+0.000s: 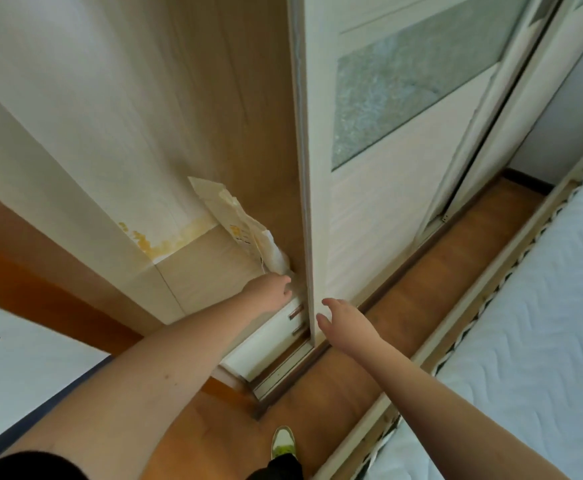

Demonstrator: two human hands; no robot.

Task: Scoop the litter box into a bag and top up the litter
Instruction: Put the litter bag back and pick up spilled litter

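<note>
Nothing of the scooping or the topping-up shows as done here: no litter box and no scoop are anywhere in view, so the task looks to be at its very start, in the fetching of supplies. Farthest left of the sliding door [321, 168] stands a pale cupboard panel [75, 140] with yellowish stains near its lower corner. Between that panel and the sliding door, a crumpled cream paper bag [245, 230] with yellow print leans against the wood-grain wall of the recess; whether it is the litter bag or the bag meant for waste cannot be told. Just below the paper bag, and just left of the door's edge, the left hand [272, 294] reaches into the recess; its fingers are curled inward beside the bag's lower end, but it cannot be told if they grip it or only touch it. Just right of the door's edge, the right hand [347, 320] lies near the door's bottom with fingers loosely spread and holding nothing; it seems placed to steady or slide the door. Farther right of the door runs the wood floor [439, 258], and beyond it a bed with a white quilted mattress [539, 323]. By my reckoning, everything remains: getting the bag out, finding the box, scooping, refilling.
</note>
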